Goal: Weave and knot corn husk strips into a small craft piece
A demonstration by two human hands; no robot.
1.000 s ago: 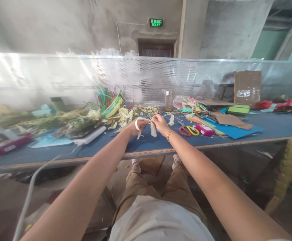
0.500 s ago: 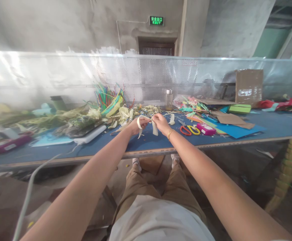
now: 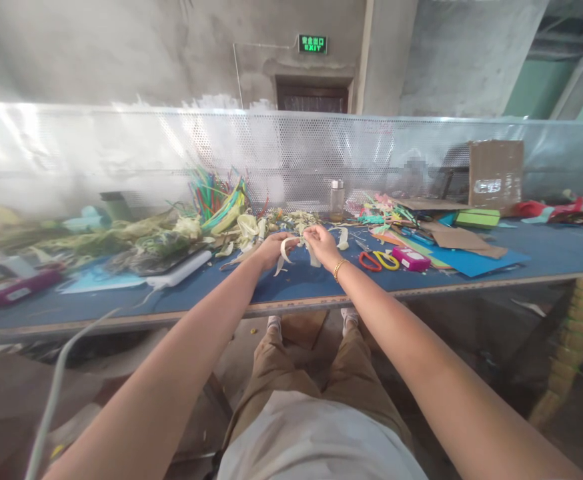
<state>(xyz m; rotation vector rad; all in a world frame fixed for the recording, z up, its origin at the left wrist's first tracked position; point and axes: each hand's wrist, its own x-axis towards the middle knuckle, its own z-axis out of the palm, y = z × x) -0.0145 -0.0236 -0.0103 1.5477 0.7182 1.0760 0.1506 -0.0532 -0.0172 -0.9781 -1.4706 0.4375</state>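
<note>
A cream-coloured flat strip, like dried husk or ribbon, is held between both hands above the blue table front. My left hand is closed on it, and a curled end loops down beside the fingers. The fingertips of my right hand pinch the same pale material close by, with a short end hanging underneath. The two hands nearly touch, and the exact spot where they grip is partly hidden by the fingers. Behind them lies a pile of pale husk-like scraps.
On the blue table, red scissors, yellow scissors and a magenta box lie right of my hands. A clear bottle stands behind. Colourful stems and a white power strip are left. A perforated metal screen borders the back.
Both hands stay at nearly the same place. The looped end by my left hand has shifted slightly right and opened, and the hanging end under my right hand has turned a little.
</note>
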